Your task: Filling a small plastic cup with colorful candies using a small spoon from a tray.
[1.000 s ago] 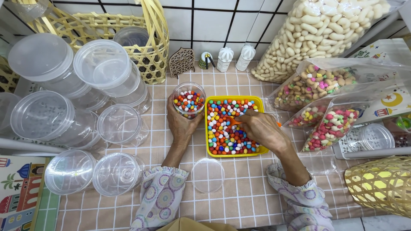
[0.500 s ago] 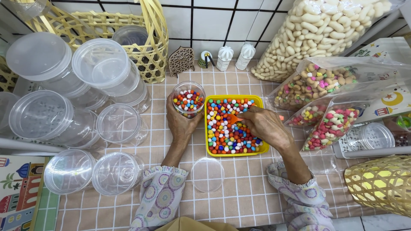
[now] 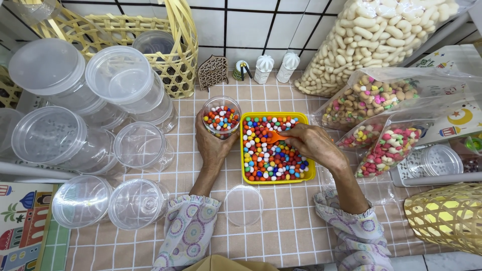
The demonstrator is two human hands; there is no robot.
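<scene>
Right hand (image 3: 315, 145) has slid left over yellow tray (image 3: 311, 175), fingers pinched on orange scoop (image 3: 275, 137), candy jar (image 3: 221, 117) just left, wrapped by left hand (image 3: 212, 145)

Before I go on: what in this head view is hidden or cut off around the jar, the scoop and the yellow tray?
- Orange scoop: handle hidden inside the right hand.
- Jar: lower part covered by the left hand; fill depth unclear.
- Yellow tray: right rim partly under the right hand.
- Puffed-snack bag: cut off by the top edge.
</scene>
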